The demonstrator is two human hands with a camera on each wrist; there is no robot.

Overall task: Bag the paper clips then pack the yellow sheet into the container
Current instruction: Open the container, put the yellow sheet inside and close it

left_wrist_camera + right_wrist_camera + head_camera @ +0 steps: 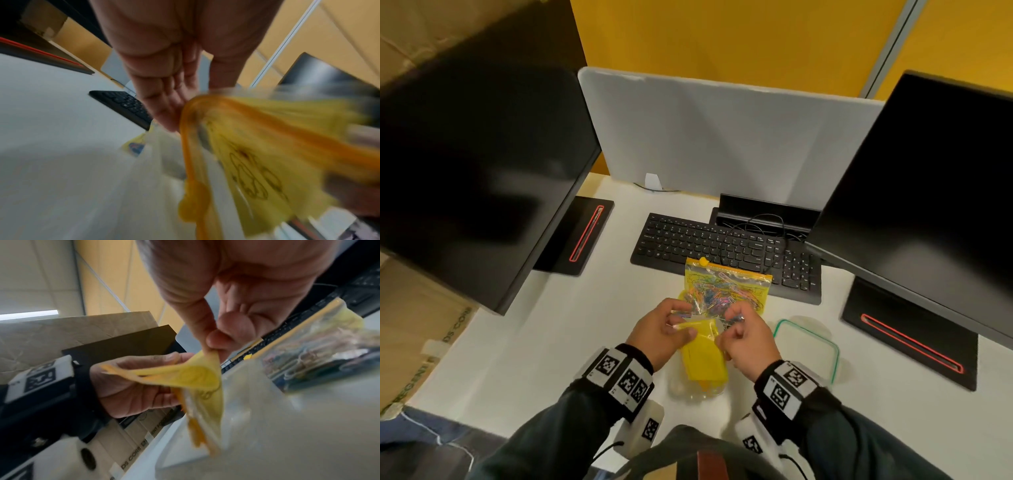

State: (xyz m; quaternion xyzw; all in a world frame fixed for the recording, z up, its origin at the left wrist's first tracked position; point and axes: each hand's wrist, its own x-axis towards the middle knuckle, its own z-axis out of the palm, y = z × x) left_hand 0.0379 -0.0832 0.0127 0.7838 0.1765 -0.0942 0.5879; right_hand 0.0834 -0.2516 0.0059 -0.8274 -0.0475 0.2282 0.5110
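— Where are the paper clips [717, 294]?

— In a clear zip bag [727, 286] with a yellow strip, lying on the white desk [551, 329] at the centre of the head view, its top edge against the black keyboard [726, 251].

— And the hands?

— Both are low in the middle of the frame, just below that bag. The left hand [666, 330] has its fingers curled round one side of a second yellow-edged bag [191, 378]. The right hand [746, 334] pinches the other side between thumb and forefinger. That shows plainly in the right wrist view.

— The yellow sheet [705, 359]?

— It lies under the hands, in the clear container [697, 390] at lower centre.

— Anything beside it?

— The container's lid [806, 346], green-rimmed, rests on the desk to the right of the hands. Dark monitors fill the upper left and upper right of the frame.
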